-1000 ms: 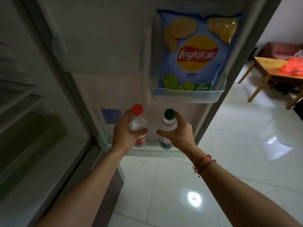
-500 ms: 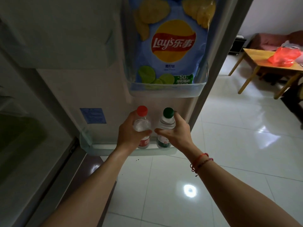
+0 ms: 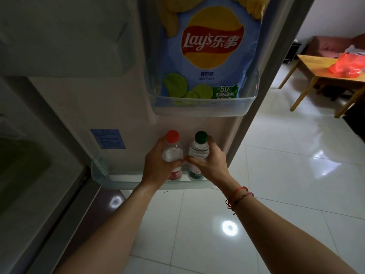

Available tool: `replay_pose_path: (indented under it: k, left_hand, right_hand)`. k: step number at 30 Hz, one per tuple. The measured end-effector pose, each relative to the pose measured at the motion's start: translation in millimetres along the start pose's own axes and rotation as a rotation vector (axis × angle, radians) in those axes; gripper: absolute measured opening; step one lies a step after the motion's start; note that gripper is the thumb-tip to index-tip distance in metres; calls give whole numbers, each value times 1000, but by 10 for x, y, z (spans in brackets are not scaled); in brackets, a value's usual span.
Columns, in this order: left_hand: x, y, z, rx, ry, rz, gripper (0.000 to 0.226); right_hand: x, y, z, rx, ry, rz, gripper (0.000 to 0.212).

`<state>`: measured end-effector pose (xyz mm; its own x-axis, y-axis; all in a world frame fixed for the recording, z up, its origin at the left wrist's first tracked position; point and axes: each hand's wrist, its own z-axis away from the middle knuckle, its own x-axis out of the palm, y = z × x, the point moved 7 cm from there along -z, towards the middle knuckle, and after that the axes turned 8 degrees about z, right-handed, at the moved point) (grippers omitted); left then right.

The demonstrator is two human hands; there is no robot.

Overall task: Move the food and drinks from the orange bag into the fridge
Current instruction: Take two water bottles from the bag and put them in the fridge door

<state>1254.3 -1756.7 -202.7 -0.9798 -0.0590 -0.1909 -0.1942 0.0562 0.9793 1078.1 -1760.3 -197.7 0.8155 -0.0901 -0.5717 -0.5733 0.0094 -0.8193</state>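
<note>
Red-cap bottle (image 3: 172, 151) and green-cap bottle (image 3: 199, 149) stand upright, just beside each other, in the door rack (image 3: 122, 179) at 6 o'clock on the fridge (image 3: 110, 99) door. Their bases sit behind the rack's front wall; we cannot tell if they are fully down.

Left hand (image 3: 156, 169) curls round the red-cap bottle from its 9 o'clock side. Right hand (image 3: 211, 165) curls round the green-cap bottle from its 3 o'clock side, thumb across the front. The two thumbs nearly meet between the bottles.

We judge the step as seating both bottles and letting go. To do it well:
- Press straight down until both bases bear on the rack floor, necks vertical.
- Release one hand at a time, the other steadying its own bottle.
- Open the fingers outward, left toward 9, right toward 3, so a thumb doesn't drag the neighbour over.
- Pull back toward 6, low. Chips (image 3: 211, 56) in the upper rack (image 3: 201, 110) hang at 12, right above the caps, so don't lift up into them.

Risk, we think: small light bottles, slick plastic, easy to tip.

Orange bag (image 3: 346, 65) lies on the tabletop (image 3: 314, 63) at 2 o'clock, well apart. We cannot tell what is left in it.
</note>
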Motion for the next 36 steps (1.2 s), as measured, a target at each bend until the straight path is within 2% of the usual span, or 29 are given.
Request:
replay_pose_path:
  k: [3,9,19,27,32,36]
  left_hand:
    - [-7,-7,-26,12,-14,-23,70]
    - [-65,-42,-81,26,-24,-52,71]
    - [-33,-56,-81,21,-55,-93,75]
    - [-48,-6,-36,14,-75,-127,74]
    - [-120,97,67,-8,-57,-187,79]
    - [-207,251,215,-16,-38,-300,82]
  right_hand:
    - [8,18,-38,15,-18,8,64]
    - [-13,88,-49,-5,-66,186,65]
    - [-40,118,-73,31,-67,163,66]
    - [-90,84,-5,29,-83,175,77]
    - [-168,-3,96,43,-104,162,93]
    - [-277,-161,238,8,-94,208,89]
